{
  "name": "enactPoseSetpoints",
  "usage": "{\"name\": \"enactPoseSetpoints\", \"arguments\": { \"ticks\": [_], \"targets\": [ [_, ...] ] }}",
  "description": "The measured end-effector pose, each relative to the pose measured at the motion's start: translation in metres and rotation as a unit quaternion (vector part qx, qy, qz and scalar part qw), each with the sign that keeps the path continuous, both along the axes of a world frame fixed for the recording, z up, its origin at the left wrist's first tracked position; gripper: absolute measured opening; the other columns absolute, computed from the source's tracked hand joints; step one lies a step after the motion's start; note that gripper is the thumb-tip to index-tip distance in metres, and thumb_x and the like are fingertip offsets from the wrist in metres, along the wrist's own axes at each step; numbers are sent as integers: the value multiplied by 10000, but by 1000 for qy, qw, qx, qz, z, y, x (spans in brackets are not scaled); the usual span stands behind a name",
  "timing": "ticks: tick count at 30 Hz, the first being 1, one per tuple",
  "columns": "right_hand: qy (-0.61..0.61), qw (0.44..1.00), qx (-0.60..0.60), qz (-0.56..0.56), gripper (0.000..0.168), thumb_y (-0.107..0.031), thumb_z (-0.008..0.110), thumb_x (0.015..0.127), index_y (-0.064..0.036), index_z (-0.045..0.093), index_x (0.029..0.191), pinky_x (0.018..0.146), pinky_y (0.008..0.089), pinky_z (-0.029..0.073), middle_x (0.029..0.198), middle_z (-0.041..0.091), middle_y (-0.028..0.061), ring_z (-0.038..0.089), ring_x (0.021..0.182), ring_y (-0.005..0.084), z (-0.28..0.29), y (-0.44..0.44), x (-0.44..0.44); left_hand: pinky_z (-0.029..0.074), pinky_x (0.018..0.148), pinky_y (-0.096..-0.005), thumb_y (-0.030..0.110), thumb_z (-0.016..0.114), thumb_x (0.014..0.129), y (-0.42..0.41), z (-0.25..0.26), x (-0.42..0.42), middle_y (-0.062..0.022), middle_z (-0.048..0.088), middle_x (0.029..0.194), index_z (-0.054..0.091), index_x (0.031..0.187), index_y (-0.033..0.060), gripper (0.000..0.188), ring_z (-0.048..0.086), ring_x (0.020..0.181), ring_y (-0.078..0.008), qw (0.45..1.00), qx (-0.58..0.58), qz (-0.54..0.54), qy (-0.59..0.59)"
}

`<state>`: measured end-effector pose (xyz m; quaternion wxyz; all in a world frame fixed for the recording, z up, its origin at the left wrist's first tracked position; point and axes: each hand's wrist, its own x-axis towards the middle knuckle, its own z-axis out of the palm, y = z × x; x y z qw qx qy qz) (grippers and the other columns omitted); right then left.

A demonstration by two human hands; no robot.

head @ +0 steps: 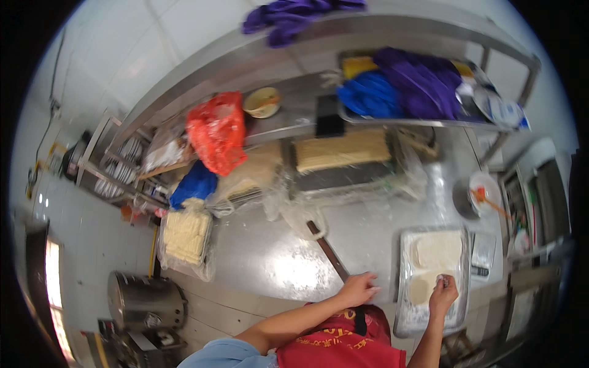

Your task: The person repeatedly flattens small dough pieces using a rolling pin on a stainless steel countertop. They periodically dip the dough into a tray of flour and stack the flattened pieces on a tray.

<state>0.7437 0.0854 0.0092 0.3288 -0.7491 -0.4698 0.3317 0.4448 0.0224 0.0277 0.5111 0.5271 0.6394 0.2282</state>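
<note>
My left hand [360, 290] hovers at the front edge of the steel table, its fingers loosely bent and apart with nothing seen between them. Just beyond it lies a dark brown wooden stick [327, 250], its near end meeting the hand in view; contact is unclear. To the right, a metal tray [403, 262] dusted with white powder carries a pale stack of flat dough sheets [439, 249] and a rounded dough piece [418, 290]. My right hand [443, 294] is over the tray's near half, fingers curled together. Something white shows at its fingertips, too small to identify.
A small scale [483, 250] sits right of the tray, near a white bowl [485, 193]. A container of pale dough strips [186, 232] stands at the table's left. Behind are a plastic-wrapped tray of noodles [343, 149], a red plastic bag [216, 131] and a steel shelf [297, 99].
</note>
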Motion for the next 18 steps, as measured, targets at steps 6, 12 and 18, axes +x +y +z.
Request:
{"name": "enactPoseSetpoints", "arguments": {
  "ticks": [6,12,18],
  "targets": [
    [121,920,221,301,163,22,628,935,43,718,1069,737,331,577,950,732,142,713,805,225,141,87,-202,592,657,-297,202,790,977,-58,-17,-144,-101,766,884,666,1274,-21,391,706,726,-127,954,-21,294,-61],
    [-13,710,508,488,147,-98,662,922,8,717,1007,838,482,548,990,711,212,683,960,433,284,169,-493,594,735,-303,178,752,954,-111,-27,-267,-79,780,879,741,1184,14,283,733,778,-137,918,11,390,66],
    [-340,683,317,563,235,-182,643,953,-59,756,1118,930,486,563,1202,729,217,686,1105,439,311,264,-720,584,745,-283,180,796,930,-160,-49,-355,-77,763,877,753,1199,15,319,706,776,-131,889,19,457,-18]
  ]
}}
